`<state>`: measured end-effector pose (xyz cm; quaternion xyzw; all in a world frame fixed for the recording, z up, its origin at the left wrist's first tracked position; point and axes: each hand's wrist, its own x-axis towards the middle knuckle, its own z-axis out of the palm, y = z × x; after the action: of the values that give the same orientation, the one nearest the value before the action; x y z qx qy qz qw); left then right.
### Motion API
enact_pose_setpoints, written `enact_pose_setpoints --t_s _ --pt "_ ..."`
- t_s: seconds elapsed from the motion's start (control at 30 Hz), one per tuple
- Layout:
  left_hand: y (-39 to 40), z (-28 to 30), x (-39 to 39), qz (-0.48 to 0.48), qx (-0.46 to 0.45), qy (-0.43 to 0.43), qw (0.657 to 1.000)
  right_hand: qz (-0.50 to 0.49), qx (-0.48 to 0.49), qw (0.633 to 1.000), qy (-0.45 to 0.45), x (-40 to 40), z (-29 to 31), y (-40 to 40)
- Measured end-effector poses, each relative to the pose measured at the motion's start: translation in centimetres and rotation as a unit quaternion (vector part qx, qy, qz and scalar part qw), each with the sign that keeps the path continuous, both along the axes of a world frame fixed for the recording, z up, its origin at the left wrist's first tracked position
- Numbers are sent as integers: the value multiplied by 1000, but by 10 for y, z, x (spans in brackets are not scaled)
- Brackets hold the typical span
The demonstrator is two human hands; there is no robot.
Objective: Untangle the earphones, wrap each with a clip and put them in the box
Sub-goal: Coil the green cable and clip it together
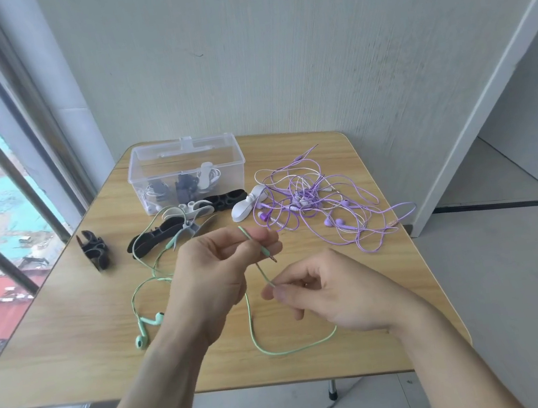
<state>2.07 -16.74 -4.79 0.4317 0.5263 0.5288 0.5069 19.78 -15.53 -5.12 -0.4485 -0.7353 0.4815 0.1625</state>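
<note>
Head view, centre of frame: left hand (217, 273) pinching the thin mint-green earphone cord (255, 330) just behind its metal jack plug (270, 257), right hand (321, 291) pinching the same cord lower down, the rest looping over the pale wooden bench (71, 335) to the green earbuds (147, 328) at lower left. Best done by keeping the plug end fixed and laying even coils, drawing slack gently. Further up: clear plastic box (187, 173) holding wrapped sets, black clips (94, 250) left, tangled purple earphones (322, 196) right.
</note>
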Motion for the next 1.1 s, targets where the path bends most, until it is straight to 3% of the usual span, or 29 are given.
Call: enact_pose_setpoints --t_s 0.2,0.47,0.67,0.8,0.87,0.97,1.1 --pt "2 -3 4 10 -19 -26 999 6 -7 999 -40 -1 -3 -3" --pt "1 -7 7 -30 -46 13 998 1 -57 997 -60 -8 -9 -7" --pt "-1 -8 8 -46 -5 -15 999 -69 -30 995 -70 -4 -12 -1" --pt "-4 -9 21 -73 1 62 995 -52 -52 995 -61 -3 -5 0" --pt "-5 -15 25 -79 20 147 986 -37 -45 995 -76 0 -2 1" --pt "-5 -21 27 -123 77 301 943 -9 -42 995 -88 7 3 2" --pt "-4 -25 25 -180 38 333 925 -61 -21 996 -60 25 6 8"
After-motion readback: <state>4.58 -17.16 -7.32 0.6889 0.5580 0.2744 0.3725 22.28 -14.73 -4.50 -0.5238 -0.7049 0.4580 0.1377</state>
